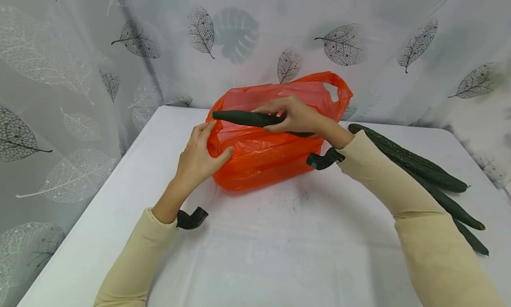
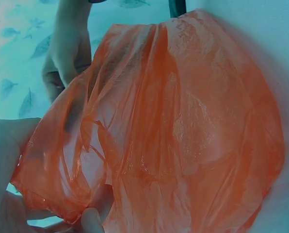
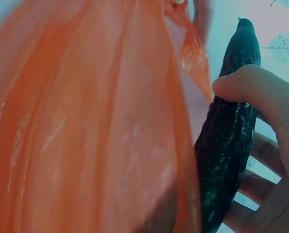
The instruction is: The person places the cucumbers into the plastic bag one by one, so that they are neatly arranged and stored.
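An orange plastic bag [image 1: 263,160] stands on the white table with its mouth spread. My left hand [image 1: 195,158] holds the bag's left edge between thumb and fingers; in the left wrist view the fingers [image 2: 92,221] lie around the gathered film. Above the bag's mouth, my right hand [image 1: 295,116] grips a dark green cucumber [image 1: 239,117] about its middle. The cucumber lies nearly level, one end pointing left toward my left hand, the other end overlapping the bag. The right wrist view shows the thumb pressed on its bumpy skin beside the bag's film.
Three more cucumbers [image 1: 403,154] lie side by side on the right of the table [image 1: 279,253], partly hidden by my right sleeve. A leaf-patterned curtain [image 1: 247,32] hangs behind the table and along its left side. Small dark specks dot the cloth in front of the bag.
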